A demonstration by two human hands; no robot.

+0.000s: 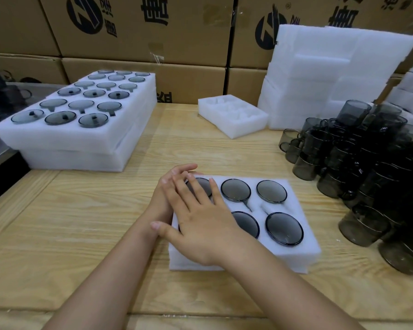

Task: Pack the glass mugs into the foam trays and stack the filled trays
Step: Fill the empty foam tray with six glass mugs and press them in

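Head view: lower centre, the right hand [200,225] lies flat, fingers straight, on the filled tray [305,253]. The left hand [169,186], also straight-fingered, touches its left edge.

A single wide-angle view looked from head height, forward and down across the worktop [86,210]. It sat close enough that both forearms [105,270] entered from the bottom edge. The foam tray [303,246] lay just below centre, and stacked cardboard boxes [138,44] closed off the far side.
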